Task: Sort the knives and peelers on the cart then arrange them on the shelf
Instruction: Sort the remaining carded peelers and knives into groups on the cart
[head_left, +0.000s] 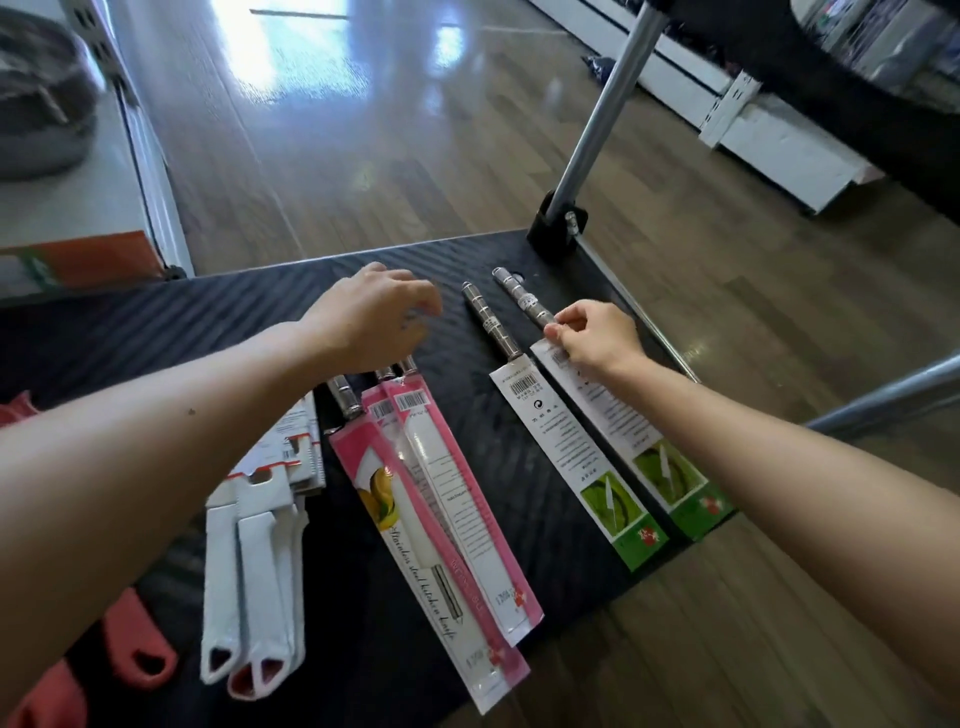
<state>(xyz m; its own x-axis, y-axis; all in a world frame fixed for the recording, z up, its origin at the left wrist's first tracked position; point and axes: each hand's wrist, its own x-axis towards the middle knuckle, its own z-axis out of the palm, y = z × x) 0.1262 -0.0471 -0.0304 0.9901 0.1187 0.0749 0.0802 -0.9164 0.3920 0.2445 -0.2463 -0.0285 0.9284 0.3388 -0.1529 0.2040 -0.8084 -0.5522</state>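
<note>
On the black cart top (234, 306) lie two knives in white-and-green sleeves (571, 457) at the right, steel handles pointing away. My right hand (597, 338) pinches the handle of the rightmost green-sleeve knife (649, 441). Pink-sleeved knives (441, 504) lie stacked in the middle. My left hand (369, 317) hovers over their steel handles with fingers loosely curled, holding nothing. White-handled peelers (249, 571) on cards lie at the left, and red-handled ones (135, 644) sit at the near left edge.
The cart's metal post (597, 119) rises at the far right corner, with a rail (883, 395) on the right. A white shelf (78, 187) with an orange box (93, 260) and a grey pot stands at the left. Wooden floor lies beyond.
</note>
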